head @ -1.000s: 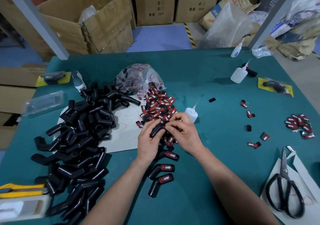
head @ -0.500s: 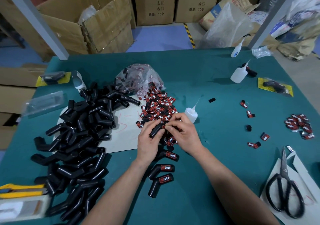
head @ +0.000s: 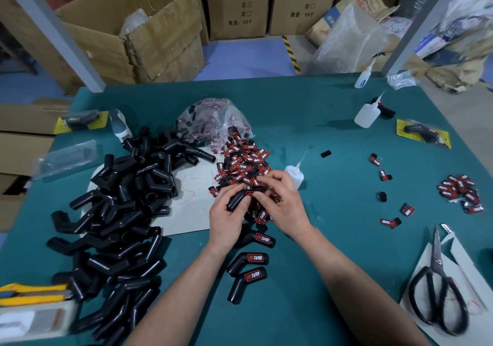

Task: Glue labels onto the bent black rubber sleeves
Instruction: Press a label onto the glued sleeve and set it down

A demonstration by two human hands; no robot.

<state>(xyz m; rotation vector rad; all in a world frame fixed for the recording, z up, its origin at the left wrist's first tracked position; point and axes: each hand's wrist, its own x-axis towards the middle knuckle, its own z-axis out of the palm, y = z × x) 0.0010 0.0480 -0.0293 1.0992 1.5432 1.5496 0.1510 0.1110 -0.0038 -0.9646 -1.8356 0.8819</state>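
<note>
Over the green table, cardboard boxes behind, left grip clasps a sleeve, right grip pinches its label

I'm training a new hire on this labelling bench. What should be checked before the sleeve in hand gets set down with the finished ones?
1. Sleeve gripped by left hand: ok.
2. Label on it, pressed by right hand: ok.
3. Label edges stuck flat all round: cannot tell.
4. Bare mat beside finished sleeves: ok.
5. Glue bottle upright near right hand: ok.
6. Pile of unlabelled sleeves stocked: ok.
</note>
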